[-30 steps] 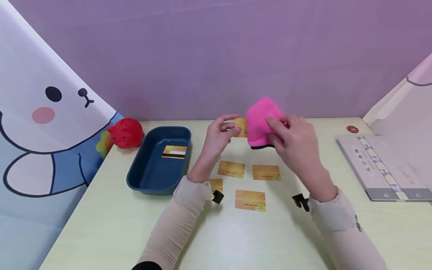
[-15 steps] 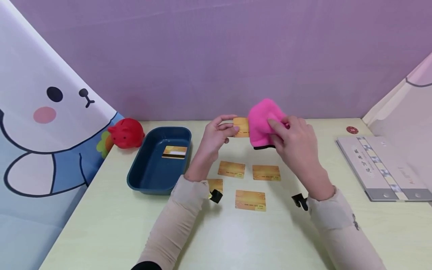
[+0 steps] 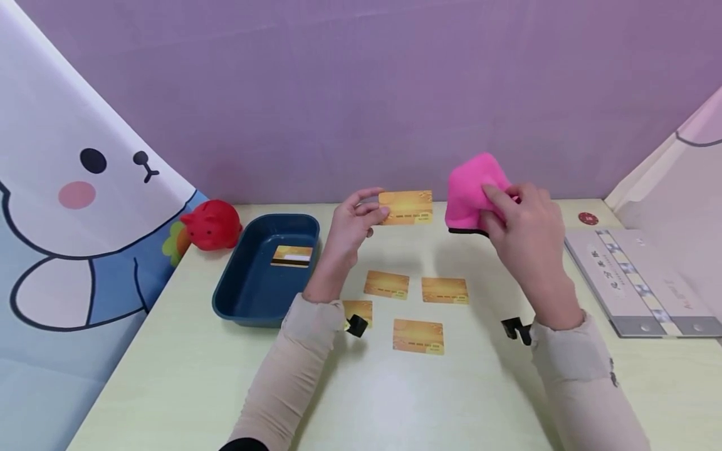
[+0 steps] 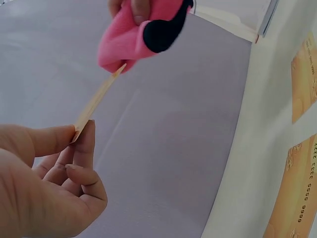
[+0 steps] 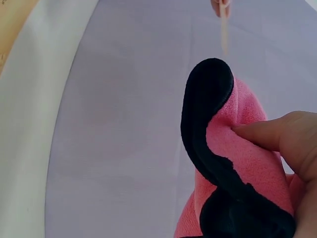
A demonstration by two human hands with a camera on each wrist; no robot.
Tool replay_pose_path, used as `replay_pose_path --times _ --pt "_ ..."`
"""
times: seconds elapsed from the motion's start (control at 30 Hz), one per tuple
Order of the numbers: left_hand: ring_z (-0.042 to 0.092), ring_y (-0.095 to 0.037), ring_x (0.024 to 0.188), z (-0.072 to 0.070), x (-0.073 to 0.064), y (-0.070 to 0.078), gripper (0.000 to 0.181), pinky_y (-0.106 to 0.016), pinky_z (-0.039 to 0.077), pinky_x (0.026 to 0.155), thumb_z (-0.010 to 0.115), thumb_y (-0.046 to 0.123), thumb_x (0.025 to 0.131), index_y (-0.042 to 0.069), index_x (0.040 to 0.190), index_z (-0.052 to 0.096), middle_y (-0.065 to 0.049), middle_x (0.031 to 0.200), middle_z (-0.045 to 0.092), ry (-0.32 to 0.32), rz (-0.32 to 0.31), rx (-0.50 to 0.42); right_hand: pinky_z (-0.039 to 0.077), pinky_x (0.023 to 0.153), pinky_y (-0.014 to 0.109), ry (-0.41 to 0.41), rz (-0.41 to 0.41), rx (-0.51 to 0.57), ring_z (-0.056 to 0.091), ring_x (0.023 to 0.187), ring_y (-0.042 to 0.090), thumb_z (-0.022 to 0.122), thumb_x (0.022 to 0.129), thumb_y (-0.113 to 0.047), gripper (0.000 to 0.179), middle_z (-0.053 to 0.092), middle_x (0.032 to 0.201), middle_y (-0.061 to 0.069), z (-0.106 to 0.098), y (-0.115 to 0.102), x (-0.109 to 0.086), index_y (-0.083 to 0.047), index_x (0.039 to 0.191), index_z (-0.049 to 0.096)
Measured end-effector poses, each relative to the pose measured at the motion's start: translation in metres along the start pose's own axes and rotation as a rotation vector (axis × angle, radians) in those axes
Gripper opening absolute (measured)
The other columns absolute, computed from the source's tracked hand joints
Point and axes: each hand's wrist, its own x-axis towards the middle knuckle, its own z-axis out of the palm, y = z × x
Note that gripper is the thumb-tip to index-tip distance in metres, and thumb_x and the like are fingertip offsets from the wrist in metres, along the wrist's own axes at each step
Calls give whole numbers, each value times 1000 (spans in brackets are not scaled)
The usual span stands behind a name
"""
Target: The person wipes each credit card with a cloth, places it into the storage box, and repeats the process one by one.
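In the head view my left hand pinches a gold bank card by its left end, thumb on its printed face. The left wrist view shows that card nearly edge-on between thumb and fingertips. To the right, my right hand grips a bunched pink cloth with a black edge; the card and the cloth are apart. The right wrist view has the thumb pressing into the pink cloth, its black band folded over. Below the hands, several gold cards lie on the table, including one front card.
A dark blue tray left of the hands holds one card, stripe side up. Beside it sits a red piggy bank. On the right lie a grey-white book or folder and a red chip. A purple curtain hangs behind.
The right hand has moved right and slightly up with the pink cloth, off the card. The left hand has shifted a little left; the whole card face now shows.
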Motion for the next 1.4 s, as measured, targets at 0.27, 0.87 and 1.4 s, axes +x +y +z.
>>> replay_pose_path --times 0.27,0.87,1.4 --pt "64 -16 78 0 -1 -4 32 -23 34 57 70 13 95 20 126 66 9 81 68 38 22 26 38 63 52 18 -34 32 51 78 44 67 91 -8 29 61 97 27 -2 -9 1 -11 119 73" --pt "60 -10 75 16 -7 -5 30 -23 35 58 70 14 94 17 123 66 6 85 70 4 82 84 42 59 48 -17 -206 54 53 71 40 76 86 -8 29 62 91 23 18 -35 -5 -10 115 73" --pt "63 -11 77 20 -10 -3 28 -26 37 63 70 11 94 16 122 66 4 84 68 -38 62 86 42 58 46 -81 -174 32 53 73 38 77 86 -10 30 61 89 22 23 -32 -11 -11 116 74"
